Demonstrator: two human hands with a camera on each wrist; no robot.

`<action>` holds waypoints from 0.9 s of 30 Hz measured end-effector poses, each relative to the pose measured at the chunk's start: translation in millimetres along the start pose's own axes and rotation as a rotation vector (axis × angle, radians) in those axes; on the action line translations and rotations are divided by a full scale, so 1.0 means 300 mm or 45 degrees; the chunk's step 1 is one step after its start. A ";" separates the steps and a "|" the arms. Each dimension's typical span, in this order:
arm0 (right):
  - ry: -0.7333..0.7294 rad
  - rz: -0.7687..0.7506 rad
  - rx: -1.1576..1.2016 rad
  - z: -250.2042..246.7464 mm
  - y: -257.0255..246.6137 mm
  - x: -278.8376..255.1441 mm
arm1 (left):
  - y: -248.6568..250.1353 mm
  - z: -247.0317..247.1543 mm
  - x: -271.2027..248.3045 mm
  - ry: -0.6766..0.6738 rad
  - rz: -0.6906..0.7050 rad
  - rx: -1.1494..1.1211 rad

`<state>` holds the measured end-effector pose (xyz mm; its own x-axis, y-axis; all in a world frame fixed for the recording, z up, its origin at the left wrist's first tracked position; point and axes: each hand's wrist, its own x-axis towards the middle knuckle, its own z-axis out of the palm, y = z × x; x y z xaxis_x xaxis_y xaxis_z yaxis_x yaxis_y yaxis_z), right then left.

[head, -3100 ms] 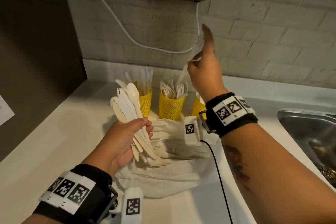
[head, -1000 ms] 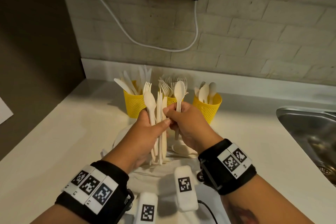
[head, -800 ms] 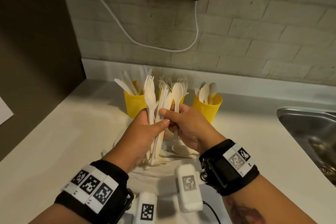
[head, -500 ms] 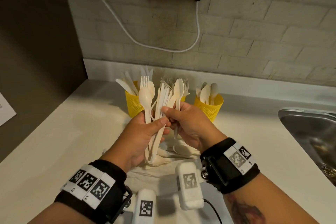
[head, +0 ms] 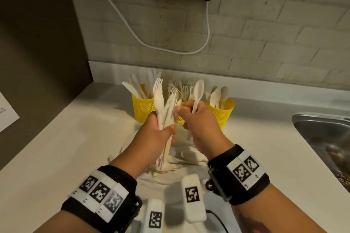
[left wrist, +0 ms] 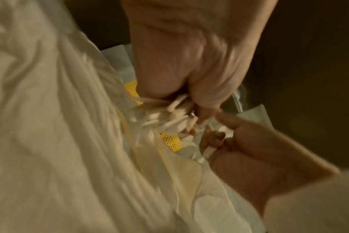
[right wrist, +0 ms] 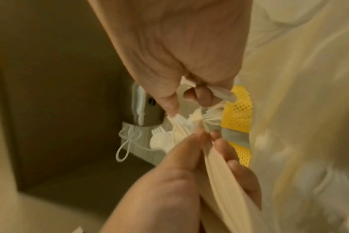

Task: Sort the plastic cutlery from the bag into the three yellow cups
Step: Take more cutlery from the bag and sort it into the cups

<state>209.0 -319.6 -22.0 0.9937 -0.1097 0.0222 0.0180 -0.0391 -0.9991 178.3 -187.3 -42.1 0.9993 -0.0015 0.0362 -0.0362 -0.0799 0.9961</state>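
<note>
My left grip (head: pixel 155 134) fists the mixed cream plastic cutlery bundle (head: pixel 166 111) upright; my right grip (head: pixel 197 119) holds one cream plastic spoon (head: pixel 198 92), yellow mesh spoon cup (head: pixel 221 111) at two o'clock

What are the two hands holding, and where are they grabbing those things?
The left hand grips a bunch of white plastic cutlery round the handles. The right hand holds one white plastic spoon by its handle, bowl up.

No readable words, brands or numbers. Black-and-white square code markers sit on both wristbands (head: pixel 246 171) and two white tags (head: pixel 192 194).
</note>
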 end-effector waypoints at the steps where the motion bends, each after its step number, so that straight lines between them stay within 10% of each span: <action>1: 0.059 -0.081 -0.089 0.008 -0.009 -0.011 | 0.004 0.011 0.003 0.027 0.041 0.084; 7: -0.047 -0.233 -0.490 0.076 -0.053 -0.061 | 0.019 0.057 0.024 0.048 -0.061 -0.428; 13: 0.021 -0.233 -0.272 0.072 -0.056 -0.028 | -0.005 0.009 0.007 0.082 0.184 0.503; 20: 0.315 -0.103 0.971 -0.093 -0.225 0.090 | 0.004 -0.026 -0.010 -0.174 -0.112 -0.299; 27: -0.273 0.331 0.580 -0.085 -0.060 0.078 | 0.027 -0.051 -0.010 -0.605 -0.213 -0.853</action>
<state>229.2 -346.8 -2.4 0.9711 0.1476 -0.1875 -0.2320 0.3998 -0.8868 175.1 -172.8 -32.8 0.8803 -0.4744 -0.0043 0.2695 0.4927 0.8274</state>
